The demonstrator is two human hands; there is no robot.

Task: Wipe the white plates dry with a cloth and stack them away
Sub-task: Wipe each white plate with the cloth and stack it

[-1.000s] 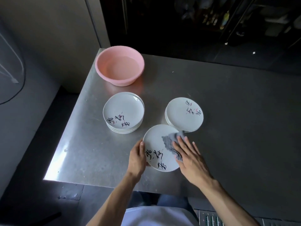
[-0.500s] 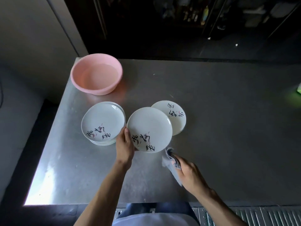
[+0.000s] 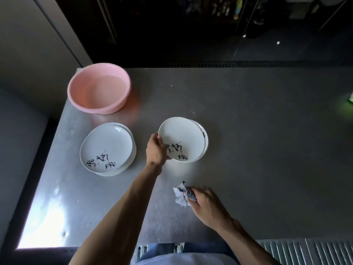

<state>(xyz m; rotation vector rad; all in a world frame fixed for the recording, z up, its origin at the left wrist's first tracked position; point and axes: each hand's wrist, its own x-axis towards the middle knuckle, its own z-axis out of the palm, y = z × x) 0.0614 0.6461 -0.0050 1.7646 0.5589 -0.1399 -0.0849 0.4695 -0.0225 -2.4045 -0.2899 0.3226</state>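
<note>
tabletop (image 3: 248, 150): grey metal, fills most of the view; carries everything below.
pink basin (image 3: 99, 88): at 10 o'clock on the tabletop, far left corner; looks to hold water, can't be sure.
left stack (image 3: 107, 149): white plates with black brush lettering, piled at 9 o'clock of the scene centre, just beside the basin's near side; nothing touching it.
right stack (image 3: 206, 144): second pile, only its right rim shows under the held plate; sits at 3 o'clock of the left stack, apart from it.
held plate (image 3: 181, 138): white, same lettering, face up, tilted a little, over the right stack; contact with the pile below can't be told.
left hand (image 3: 156, 150): clamped on the held plate's rim at its 8 o'clock edge, thumb on top, fingers under.
right hand (image 3: 205, 201): closed round the cloth, low over the tabletop at 6 o'clock of the held plate, well apart from it.
cloth (image 3: 181, 194): grey-white, bunched, sticks out of the fist toward 10 o'clock.
key relation: plate is already above its target pile, so the release is left hand's job; next plate lies at 9 o'clock of that hand, on the left stack, nearer the left hand than the right.
step (judged): setting a dried plate on the right stack.
risk (judged): off-centre drop could chip a rim or slide the pile.
</note>
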